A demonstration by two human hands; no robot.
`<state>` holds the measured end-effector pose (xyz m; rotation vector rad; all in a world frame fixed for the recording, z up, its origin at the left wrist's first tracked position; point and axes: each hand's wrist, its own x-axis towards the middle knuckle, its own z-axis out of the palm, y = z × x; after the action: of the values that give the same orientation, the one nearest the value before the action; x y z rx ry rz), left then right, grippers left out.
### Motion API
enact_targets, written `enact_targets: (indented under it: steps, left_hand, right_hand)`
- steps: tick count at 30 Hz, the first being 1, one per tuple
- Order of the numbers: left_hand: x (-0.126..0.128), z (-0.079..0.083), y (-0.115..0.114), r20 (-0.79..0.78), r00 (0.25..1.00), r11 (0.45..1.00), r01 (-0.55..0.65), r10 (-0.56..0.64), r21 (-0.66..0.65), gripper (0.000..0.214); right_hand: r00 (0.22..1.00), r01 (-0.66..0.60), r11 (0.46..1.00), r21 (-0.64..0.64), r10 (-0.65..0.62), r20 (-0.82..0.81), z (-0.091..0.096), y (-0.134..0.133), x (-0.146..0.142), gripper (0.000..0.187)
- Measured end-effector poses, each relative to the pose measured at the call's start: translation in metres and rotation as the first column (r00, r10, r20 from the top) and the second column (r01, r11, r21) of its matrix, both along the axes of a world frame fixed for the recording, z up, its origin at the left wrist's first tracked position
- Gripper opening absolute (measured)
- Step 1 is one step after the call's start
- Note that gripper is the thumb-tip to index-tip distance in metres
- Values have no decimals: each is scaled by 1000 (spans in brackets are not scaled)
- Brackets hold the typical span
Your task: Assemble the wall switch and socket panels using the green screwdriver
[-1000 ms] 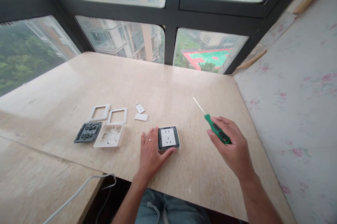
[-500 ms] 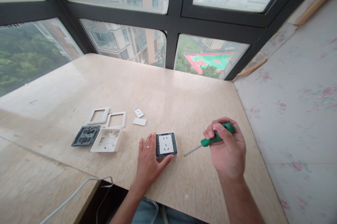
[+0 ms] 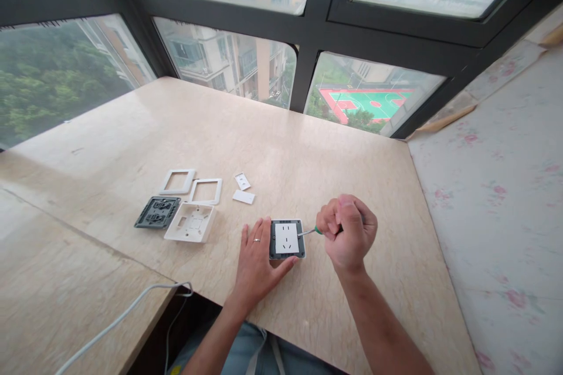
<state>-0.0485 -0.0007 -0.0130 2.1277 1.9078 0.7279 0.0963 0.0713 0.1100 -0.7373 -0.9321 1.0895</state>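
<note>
A wall socket (image 3: 287,239), a white five-hole insert in a dark grey frame on a white box, lies on the stone-look surface. My left hand (image 3: 260,257), with a ring on one finger, grips it, fingers along the left side and thumb at the front edge. My right hand (image 3: 349,231) is closed around the green handle of a screwdriver (image 3: 310,232), most of which the fingers hide. The shaft slants down leftward, and its tip meets the right side of the socket, by the screw hole there.
Left of the socket lie an open white back box (image 3: 191,223), a dark grey socket frame (image 3: 158,212), two white cover frames (image 3: 206,191) and two small white plates (image 3: 243,196). A white cable (image 3: 127,319) crosses the front left edge. Windows and a papered wall (image 3: 497,216) border the surface.
My right hand has moved left and turned, bringing the screwdriver tip from beside the socket onto its right side. My left hand stays on the socket. The view has shifted slightly.
</note>
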Motion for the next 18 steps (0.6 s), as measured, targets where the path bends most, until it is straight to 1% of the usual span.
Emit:
enact_targets:
  steps: [7, 15, 18]
  left_hand:
    - [0, 1, 2, 23, 1000, 1000, -11, 11, 1, 93]
    - [0, 0, 2, 21, 1000, 1000, -19, 19, 4, 92]
    - [0, 0, 2, 19, 1000, 1000, -18, 18, 6, 93]
  right_hand:
    - [998, 18, 1000, 3, -18, 59, 2, -7, -2, 46]
    - [999, 5, 1000, 15, -5, 33, 2, -6, 0, 46]
    - [996, 0, 1000, 20, -2, 88, 0, -8, -3, 46]
